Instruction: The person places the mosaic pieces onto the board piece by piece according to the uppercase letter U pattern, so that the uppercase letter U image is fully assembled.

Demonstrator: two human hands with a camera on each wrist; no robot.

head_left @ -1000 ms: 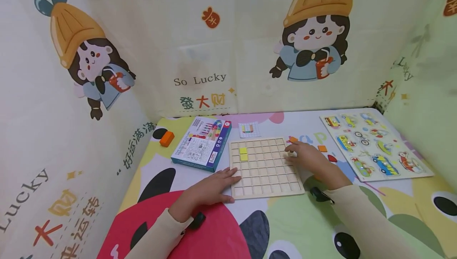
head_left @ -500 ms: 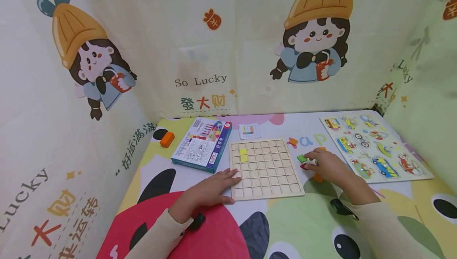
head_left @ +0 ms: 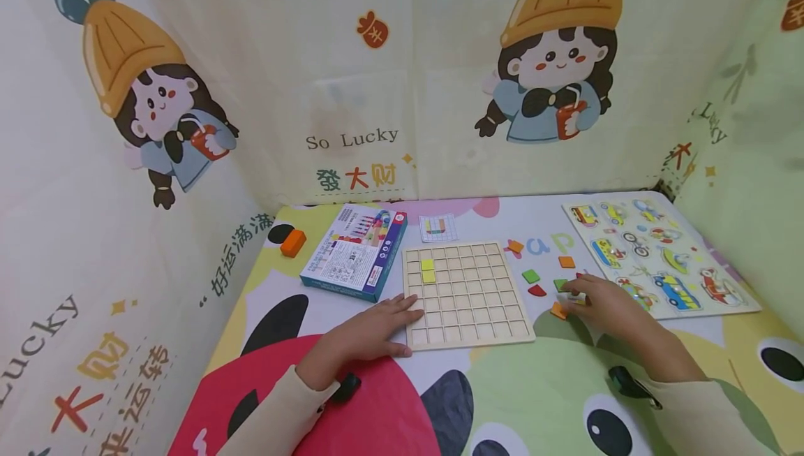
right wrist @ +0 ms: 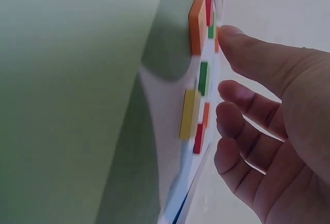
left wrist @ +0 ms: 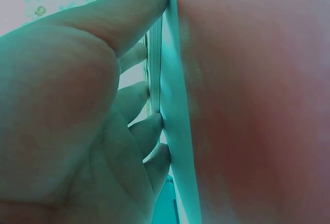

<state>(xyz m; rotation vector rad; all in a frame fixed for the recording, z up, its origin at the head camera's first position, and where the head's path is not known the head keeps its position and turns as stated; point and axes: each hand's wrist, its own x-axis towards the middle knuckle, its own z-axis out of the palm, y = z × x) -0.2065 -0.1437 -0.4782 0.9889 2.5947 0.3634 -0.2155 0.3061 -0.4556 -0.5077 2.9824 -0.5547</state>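
Observation:
My left hand (head_left: 370, 330) rests by the left edge of the wooden grid board (head_left: 471, 337), its straight fingers at the rim. Two yellow squares (head_left: 428, 271) sit one below the other in the board's upper left cells. To the right of the board, my right hand (head_left: 599, 302) hovers over loose coloured pieces. In the right wrist view its fingers are loosely bent around nothing, and a yellow piece (right wrist: 188, 113) lies just beyond them. Around it are an orange piece (right wrist: 196, 26), a green piece (right wrist: 204, 79) and a red piece (right wrist: 199, 138).
A boxed set (head_left: 354, 250) lies left of the board, with an orange block (head_left: 293, 243) beyond it. Behind the board is a small pattern card (head_left: 438, 228). A vehicle picture puzzle (head_left: 662, 257) lies at the right. Another green piece (head_left: 530, 276) lies near the board.
My right hand has moved from the board's right edge rightward and nearer to me, uncovering green, red and orange pieces. My left hand has stayed in place.

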